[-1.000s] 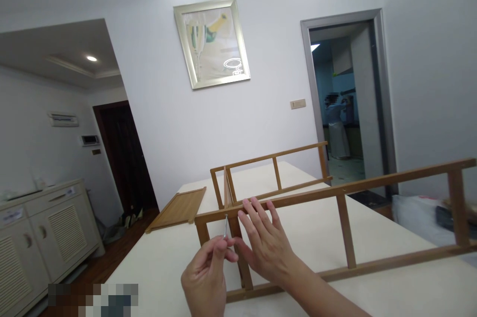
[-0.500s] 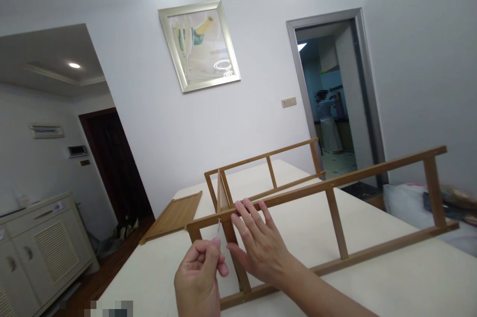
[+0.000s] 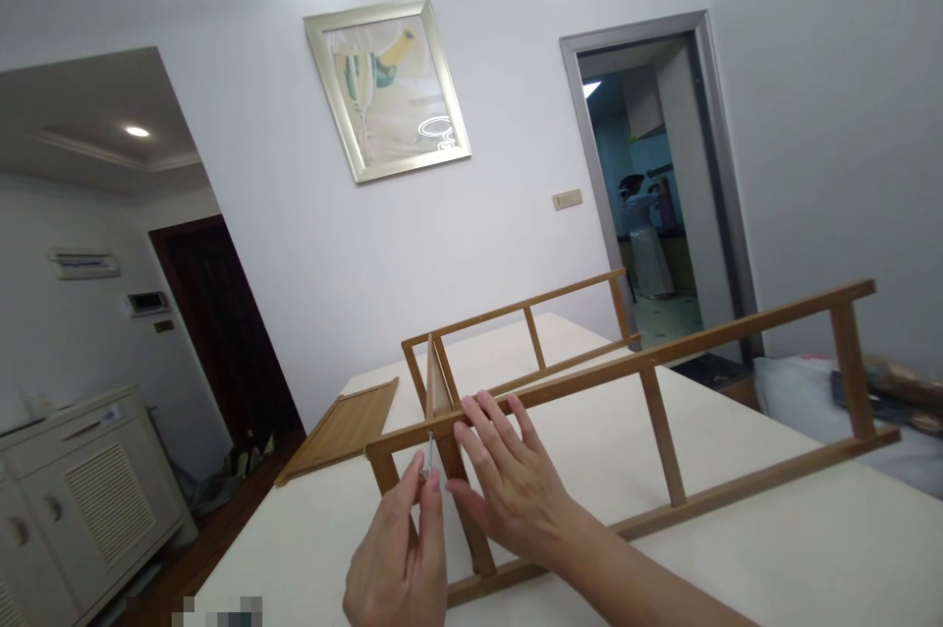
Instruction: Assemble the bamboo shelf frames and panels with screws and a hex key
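Note:
A ladder-like wooden frame point(image 3: 663, 445) stands on edge on the white table point(image 3: 737, 548). My right hand point(image 3: 508, 480) rests flat against its top rail near the left corner, fingers stretched out. My left hand point(image 3: 402, 563) pinches a thin metal screw point(image 3: 427, 455) and holds its tip against the top rail at that corner. A second wooden frame point(image 3: 526, 337) stands behind, joined to the first by a board at the left end.
A flat slatted wooden panel point(image 3: 339, 430) lies at the table's far left edge. A white cabinet point(image 3: 81, 480) is at the left. Another person stands in the room beyond the doorway point(image 3: 648, 234). A white bag point(image 3: 803, 401) lies at the right.
My left hand has risen and pushed the screw closer into the rail's corner. The view has shifted slightly; my right hand stays on the rail.

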{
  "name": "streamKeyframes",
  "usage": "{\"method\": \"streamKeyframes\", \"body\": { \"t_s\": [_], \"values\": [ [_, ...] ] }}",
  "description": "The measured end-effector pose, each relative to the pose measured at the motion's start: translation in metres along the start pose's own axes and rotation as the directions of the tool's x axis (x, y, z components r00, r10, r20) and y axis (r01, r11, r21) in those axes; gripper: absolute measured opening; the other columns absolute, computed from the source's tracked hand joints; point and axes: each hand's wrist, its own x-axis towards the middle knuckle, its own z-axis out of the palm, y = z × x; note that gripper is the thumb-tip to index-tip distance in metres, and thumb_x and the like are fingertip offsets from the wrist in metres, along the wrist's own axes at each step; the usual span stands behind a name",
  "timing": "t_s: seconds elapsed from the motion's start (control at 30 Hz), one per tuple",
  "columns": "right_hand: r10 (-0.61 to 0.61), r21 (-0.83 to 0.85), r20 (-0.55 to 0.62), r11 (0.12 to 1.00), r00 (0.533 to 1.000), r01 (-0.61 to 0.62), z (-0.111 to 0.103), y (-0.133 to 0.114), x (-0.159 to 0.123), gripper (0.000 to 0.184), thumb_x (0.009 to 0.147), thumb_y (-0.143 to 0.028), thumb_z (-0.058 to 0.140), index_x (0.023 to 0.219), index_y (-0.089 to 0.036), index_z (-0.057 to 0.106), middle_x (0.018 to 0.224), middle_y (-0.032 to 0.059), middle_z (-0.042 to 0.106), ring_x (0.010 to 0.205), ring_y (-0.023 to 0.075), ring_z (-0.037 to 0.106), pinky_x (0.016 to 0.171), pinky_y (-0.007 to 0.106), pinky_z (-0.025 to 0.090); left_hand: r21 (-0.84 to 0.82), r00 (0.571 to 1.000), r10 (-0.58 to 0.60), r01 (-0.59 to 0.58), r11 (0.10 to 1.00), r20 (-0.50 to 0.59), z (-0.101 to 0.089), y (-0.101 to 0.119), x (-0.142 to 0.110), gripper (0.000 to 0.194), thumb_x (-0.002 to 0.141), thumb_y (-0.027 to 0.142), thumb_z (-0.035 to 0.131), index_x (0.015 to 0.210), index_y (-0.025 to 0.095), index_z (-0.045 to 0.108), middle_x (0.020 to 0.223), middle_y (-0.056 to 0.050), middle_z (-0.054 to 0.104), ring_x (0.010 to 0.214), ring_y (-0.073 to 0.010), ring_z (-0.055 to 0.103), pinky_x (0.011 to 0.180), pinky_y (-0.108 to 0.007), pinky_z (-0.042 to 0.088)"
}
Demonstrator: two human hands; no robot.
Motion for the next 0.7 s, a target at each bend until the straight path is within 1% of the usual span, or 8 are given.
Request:
{"method": "streamKeyframes", "body": {
  "t_s": [0.07, 0.13, 0.23, 0.27, 0.33, 0.47, 0.57, 0.7],
  "values": [
    [-0.003, 0.001, -0.004, 1.0, 1.0, 0.003, -0.001, 0.0, 0.0, 0.045, 0.092, -0.035, 0.057, 0.129, -0.009, 0.052, 0.146, 0.0185, 0.047, 0.143, 0.031, 0.031, 0.117, 0.055, 0.025, -0.038, 0.991, 0.128, -0.127, 0.991, 0.025, 0.0, -0.002, 0.002, 0.031, 0.082, 0.007, 0.069, 0.112, 0.016, 0.07, 0.088, -0.007, 0.078, 0.071, -0.015, 0.072, 0.072, -0.024, 0.056],
    [-0.002, 0.004, -0.006, 1.0, 1.0, 0.002, -0.001, -0.001, 0.001, 0.045, 0.091, -0.035, 0.058, 0.128, -0.009, 0.053, 0.146, 0.0183, 0.047, 0.143, 0.0308, 0.032, 0.117, 0.055, 0.025, -0.068, 0.979, 0.191, -0.186, 0.98, 0.075, 0.0, -0.006, 0.001, 0.039, 0.081, 0.001, 0.067, 0.117, 0.016, 0.068, 0.091, -0.007, 0.076, 0.076, -0.0139, 0.071, 0.074, -0.022, 0.054],
    [0.009, 0.006, -0.005, 1.0, 1.0, -0.009, -0.001, -0.001, 0.001, 0.044, 0.091, -0.035, 0.058, 0.127, -0.01, 0.053, 0.145, 0.0181, 0.048, 0.142, 0.0306, 0.032, 0.116, 0.054, 0.026, -0.099, 0.965, 0.2, -0.185, 0.978, 0.171, -0.001, -0.013, -0.005, 0.043, 0.084, -0.004, 0.059, 0.119, 0.018, 0.068, 0.092, -0.006, 0.071, 0.08, -0.0122, 0.069, 0.074, -0.02, 0.053],
    [0.011, 0.006, -0.005, 1.0, 1.0, -0.011, -0.001, -0.001, 0.001, 0.044, 0.091, -0.035, 0.058, 0.127, -0.01, 0.054, 0.145, 0.018, 0.048, 0.142, 0.0307, 0.032, 0.116, 0.054, 0.027, -0.122, 0.962, 0.2, -0.179, 0.976, 0.187, -0.001, -0.014, -0.007, 0.044, 0.085, -0.005, 0.057, 0.12, 0.019, 0.067, 0.093, -0.006, 0.07, 0.082, -0.0122, 0.069, 0.076, -0.021, 0.053],
    [0.01, 0.007, -0.005, 1.0, 1.0, -0.01, -0.001, -0.001, 0.001, 0.044, 0.092, -0.035, 0.058, 0.127, -0.009, 0.054, 0.145, 0.0179, 0.049, 0.142, 0.0312, 0.032, 0.116, 0.055, 0.027, -0.164, 0.964, 0.207, -0.18, 0.97, 0.167, 0.0, -0.015, -0.008, 0.045, 0.084, -0.006, 0.057, 0.121, 0.018, 0.066, 0.096, -0.007, 0.069, 0.085, -0.0131, 0.069, 0.081, -0.023, 0.054],
    [-0.002, 0.011, -0.007, 1.0, 1.0, 0.002, -0.001, -0.001, 0.001, 0.045, 0.092, -0.034, 0.057, 0.128, -0.008, 0.053, 0.144, 0.0185, 0.049, 0.142, 0.0316, 0.032, 0.116, 0.056, 0.027, -0.175, 0.972, 0.225, -0.209, 0.962, 0.073, 0.003, -0.01, -0.003, 0.043, 0.079, -0.008, 0.063, 0.116, 0.014, 0.066, 0.095, -0.008, 0.072, 0.087, -0.0155, 0.069, 0.085, -0.026, 0.055],
    [0.0, 0.009, -0.014, 1.0, 1.0, 0.0, -0.001, 0.0, 0.001, 0.045, 0.092, -0.034, 0.057, 0.128, -0.008, 0.053, 0.145, 0.0187, 0.049, 0.143, 0.0314, 0.031, 0.116, 0.055, 0.026, -0.19, 0.969, 0.235, -0.218, 0.957, 0.075, 0.002, -0.005, 0.0, 0.041, 0.078, -0.009, 0.062, 0.114, 0.012, 0.066, 0.096, -0.009, 0.073, 0.089, -0.0163, 0.069, 0.084, -0.026, 0.055],
    [-0.019, -0.005, 0.004, 1.0, 1.0, 0.019, 0.0, 0.001, 0.0, 0.046, 0.092, -0.033, 0.056, 0.129, -0.007, 0.052, 0.146, 0.0194, 0.047, 0.143, 0.0328, 0.029, 0.116, 0.057, 0.025, -0.248, 0.966, 0.237, -0.207, 0.946, 0.1, 0.002, -0.005, 0.0, 0.043, 0.081, -0.004, 0.062, 0.121, 0.009, 0.061, 0.1, -0.012, 0.071, 0.093, -0.0184, 0.067, 0.083, -0.029, 0.056]
  ]
}}
